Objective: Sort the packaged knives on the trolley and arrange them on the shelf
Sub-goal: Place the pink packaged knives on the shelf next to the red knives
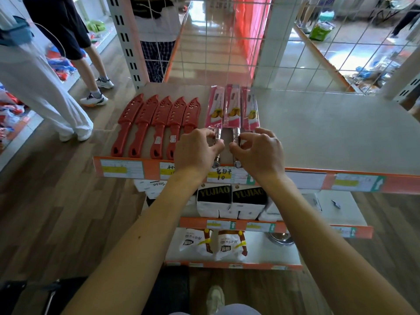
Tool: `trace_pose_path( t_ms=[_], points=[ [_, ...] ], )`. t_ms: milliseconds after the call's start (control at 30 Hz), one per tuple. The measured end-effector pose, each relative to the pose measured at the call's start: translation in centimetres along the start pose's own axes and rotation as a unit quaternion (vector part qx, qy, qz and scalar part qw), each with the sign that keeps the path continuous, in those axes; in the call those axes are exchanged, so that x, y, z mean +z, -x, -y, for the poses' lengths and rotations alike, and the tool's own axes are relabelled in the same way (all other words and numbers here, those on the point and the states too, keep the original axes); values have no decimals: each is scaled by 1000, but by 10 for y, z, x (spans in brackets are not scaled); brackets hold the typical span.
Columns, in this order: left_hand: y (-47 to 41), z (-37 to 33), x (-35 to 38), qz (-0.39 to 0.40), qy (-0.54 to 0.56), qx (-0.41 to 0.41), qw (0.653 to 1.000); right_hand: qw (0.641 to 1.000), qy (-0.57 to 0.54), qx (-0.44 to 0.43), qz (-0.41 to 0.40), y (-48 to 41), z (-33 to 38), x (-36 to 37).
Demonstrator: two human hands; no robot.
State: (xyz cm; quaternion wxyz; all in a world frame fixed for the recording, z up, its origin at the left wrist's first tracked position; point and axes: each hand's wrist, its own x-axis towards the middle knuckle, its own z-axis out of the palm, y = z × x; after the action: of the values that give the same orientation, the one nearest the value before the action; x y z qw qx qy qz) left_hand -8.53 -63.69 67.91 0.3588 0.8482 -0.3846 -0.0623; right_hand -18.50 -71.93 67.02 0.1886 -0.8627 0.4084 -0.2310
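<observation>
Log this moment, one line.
step: aligning pink-pack knives on shelf | left hand: pinches steel handle | right hand: pinches next handle | red knives: rowed left

Two boxes on the shelf below (341, 206) show a brand on their black tops: the left box (213, 195) and the right box (248, 194) both read YUJIAO. On the top shelf (329, 133), a price tag (221, 176) on the orange front strip (151, 171) bears a handwritten 10 — the characters above it are unclear.

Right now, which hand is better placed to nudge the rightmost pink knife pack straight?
Right, likely. The right hand sits just in front of that rightmost pink pack; the left hand would have to cross over.
</observation>
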Motion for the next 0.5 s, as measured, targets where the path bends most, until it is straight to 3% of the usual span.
trace_pose_path(
  t_ms=[500],
  points=[
    [0,0,-1,13,-25,16,999,1000,1,7,-7,0,-1,3]
  ],
)
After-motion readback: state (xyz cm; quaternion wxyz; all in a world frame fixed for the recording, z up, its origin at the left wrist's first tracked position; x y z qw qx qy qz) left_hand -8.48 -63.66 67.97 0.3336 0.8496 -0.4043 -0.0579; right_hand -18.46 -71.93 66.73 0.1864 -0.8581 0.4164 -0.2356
